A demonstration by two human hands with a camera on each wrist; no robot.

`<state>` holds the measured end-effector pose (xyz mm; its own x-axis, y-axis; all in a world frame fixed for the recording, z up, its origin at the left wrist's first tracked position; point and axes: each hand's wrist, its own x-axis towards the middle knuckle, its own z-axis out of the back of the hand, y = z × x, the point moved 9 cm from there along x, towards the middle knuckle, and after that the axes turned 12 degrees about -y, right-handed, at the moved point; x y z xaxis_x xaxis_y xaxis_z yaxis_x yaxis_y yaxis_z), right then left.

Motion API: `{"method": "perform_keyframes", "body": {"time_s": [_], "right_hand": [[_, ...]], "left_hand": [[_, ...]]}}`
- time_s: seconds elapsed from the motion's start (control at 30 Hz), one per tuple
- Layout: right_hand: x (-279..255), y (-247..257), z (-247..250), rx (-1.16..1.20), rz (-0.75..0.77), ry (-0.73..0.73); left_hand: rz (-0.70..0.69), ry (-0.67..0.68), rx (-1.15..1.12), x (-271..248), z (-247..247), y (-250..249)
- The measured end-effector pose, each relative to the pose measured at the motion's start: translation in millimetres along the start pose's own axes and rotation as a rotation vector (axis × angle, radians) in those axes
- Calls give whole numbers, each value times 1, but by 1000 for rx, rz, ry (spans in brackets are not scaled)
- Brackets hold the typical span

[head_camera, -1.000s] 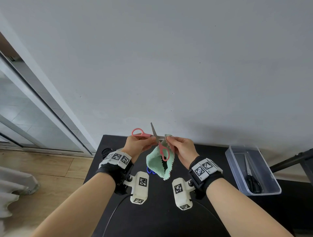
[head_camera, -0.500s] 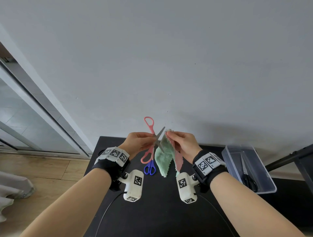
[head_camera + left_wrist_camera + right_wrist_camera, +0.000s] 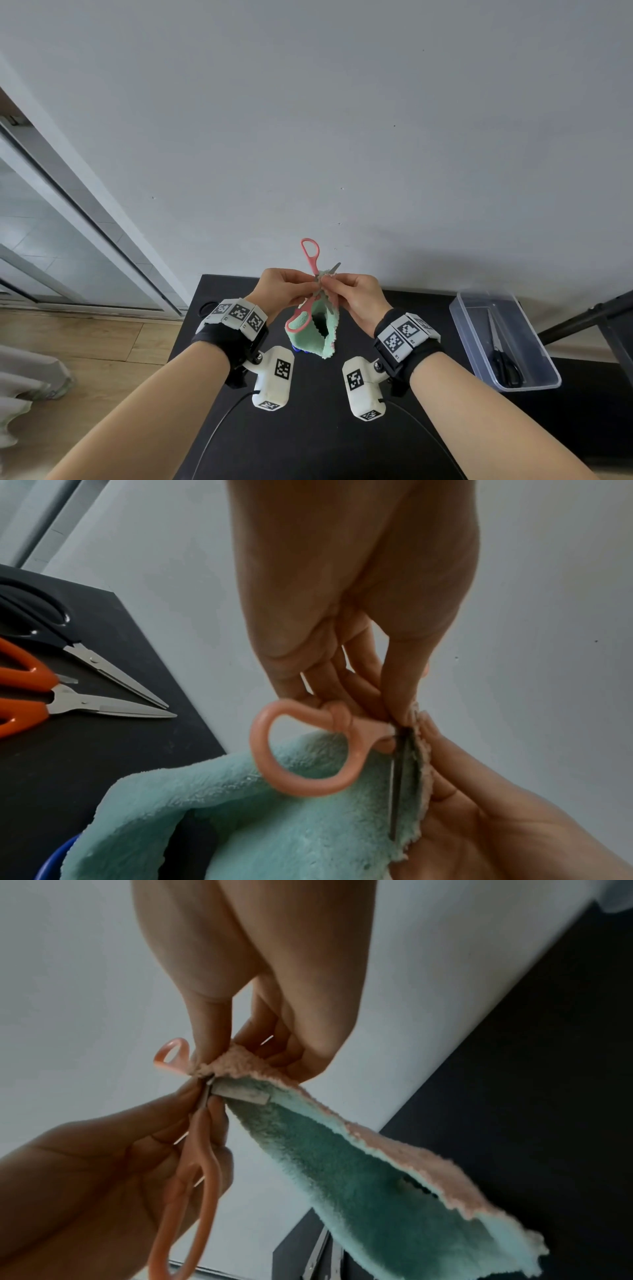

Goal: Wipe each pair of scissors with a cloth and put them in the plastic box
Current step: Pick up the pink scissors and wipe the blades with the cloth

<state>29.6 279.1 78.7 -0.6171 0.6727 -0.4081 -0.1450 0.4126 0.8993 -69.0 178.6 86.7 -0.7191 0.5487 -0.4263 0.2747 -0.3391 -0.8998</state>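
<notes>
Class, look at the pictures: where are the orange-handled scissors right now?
In the left wrist view, the orange-handled scissors lie on the black table at far left, beside black-handled scissors, apart from both hands.

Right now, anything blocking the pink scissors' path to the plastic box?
Nothing visible. The pink scissors are held above the table; the plastic box stands open to the right, holding only black scissors.

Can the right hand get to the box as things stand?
Probably yes. The box sits open on the right, nothing between it and the right hand, though that hand pinches the cloth round the pink scissors.
</notes>
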Motion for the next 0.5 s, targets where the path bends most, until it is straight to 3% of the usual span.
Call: {"method": "perform_keyframes", "body": {"time_s": [0.3,0.5], "right_hand": [[4,-7,7,126,-82,-60],[22,16,54,257,-52,-213]], "left_hand": [[-42,22,159,6,2,-7],[-28,62,331,-4,19,17]]}}
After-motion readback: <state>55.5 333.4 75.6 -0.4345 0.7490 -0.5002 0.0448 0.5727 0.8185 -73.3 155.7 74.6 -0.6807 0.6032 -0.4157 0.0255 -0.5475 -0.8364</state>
